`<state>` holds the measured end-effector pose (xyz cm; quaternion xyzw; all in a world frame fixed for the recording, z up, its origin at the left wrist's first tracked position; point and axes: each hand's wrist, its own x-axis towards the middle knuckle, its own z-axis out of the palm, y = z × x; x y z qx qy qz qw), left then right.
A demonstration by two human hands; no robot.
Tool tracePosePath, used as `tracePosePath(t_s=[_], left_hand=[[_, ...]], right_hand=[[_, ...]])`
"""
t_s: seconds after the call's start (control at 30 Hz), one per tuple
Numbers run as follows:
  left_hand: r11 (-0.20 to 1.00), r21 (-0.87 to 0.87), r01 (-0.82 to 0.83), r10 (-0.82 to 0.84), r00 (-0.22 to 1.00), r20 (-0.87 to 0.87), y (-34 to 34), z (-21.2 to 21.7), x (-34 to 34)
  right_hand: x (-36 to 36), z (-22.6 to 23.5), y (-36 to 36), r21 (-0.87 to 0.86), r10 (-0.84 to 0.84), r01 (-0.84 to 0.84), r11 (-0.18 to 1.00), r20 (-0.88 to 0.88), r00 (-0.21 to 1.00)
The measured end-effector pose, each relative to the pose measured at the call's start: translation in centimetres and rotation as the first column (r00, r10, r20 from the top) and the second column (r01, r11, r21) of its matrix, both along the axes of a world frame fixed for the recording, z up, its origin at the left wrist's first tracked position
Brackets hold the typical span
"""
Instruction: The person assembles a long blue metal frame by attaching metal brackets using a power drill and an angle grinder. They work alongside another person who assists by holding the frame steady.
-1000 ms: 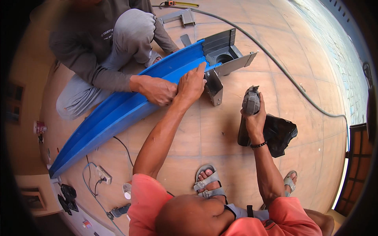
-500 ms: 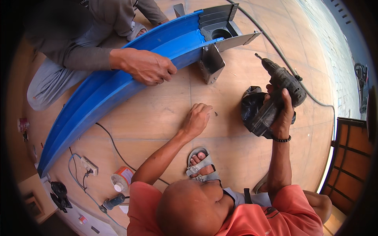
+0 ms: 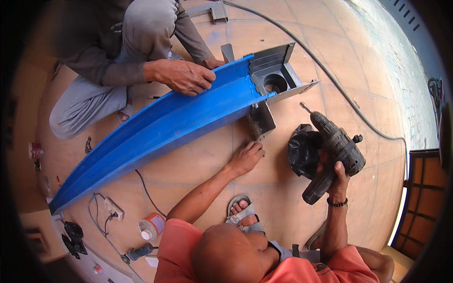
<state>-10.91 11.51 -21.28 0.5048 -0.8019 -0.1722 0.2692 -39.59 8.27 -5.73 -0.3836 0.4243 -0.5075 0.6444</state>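
Head view showed your right hand (image 3: 337, 172) wrapped tight round the cordless drill (image 3: 332, 151), bit aimed up-left at the grey bracket (image 3: 261, 120) under the blue gutter (image 3: 160, 127); your left hand (image 3: 245, 158), fingers loosely spread and empty, lay nearer, just below it.

Power strip (image 3: 113, 208), glue tub (image 3: 152, 226) (orange), grey cable (image 3: 330, 80).

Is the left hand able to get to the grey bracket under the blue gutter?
Probably yes: the left hand is on the floor just below the grey bracket with nothing between them.
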Motion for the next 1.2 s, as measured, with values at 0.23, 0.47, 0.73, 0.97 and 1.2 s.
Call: tracePosePath(t_s=[0.23, 0.47, 0.73, 0.97, 1.2], left_hand=[[0.984, 0.088, -0.156, 0.169, 0.972, -0.161, 0.4, 1.1, -1.8], [0.559, 0.776, 0.29, 0.703, 0.33, -0.63, 2.1, 5.9, -6.5], [0.716, 0.629, 0.303, 0.624, 0.126, -0.772, 0.3, 13.9, -5.6], [0.83, 0.556, 0.044, 0.53, 0.25, -0.81, -1.5, 19.7, -2.4], [0.839, 0.544, -0.015, 0.504, 0.397, -0.767, -1.9, 21.1, -1.6]], right_hand=[[-1.0, 1.1, -0.4, 0.003, -0.024, 0.024, 1.0, 0.047, 0.999], [-3.6, 2.8, -0.4, -0.066, -0.062, 0.07, 0.995, 0.115, 0.991], [-8.0, 2.0, 0.6, -0.01, 0.325, -0.326, 0.945, 0.137, 0.936], [-5.2, 2.5, 0.8, 0.061, 0.376, -0.414, 0.908, 0.317, 0.871], [-4.8, 1.7, 0.6, 0.086, 0.412, -0.477, 0.875, 0.386, 0.825]])
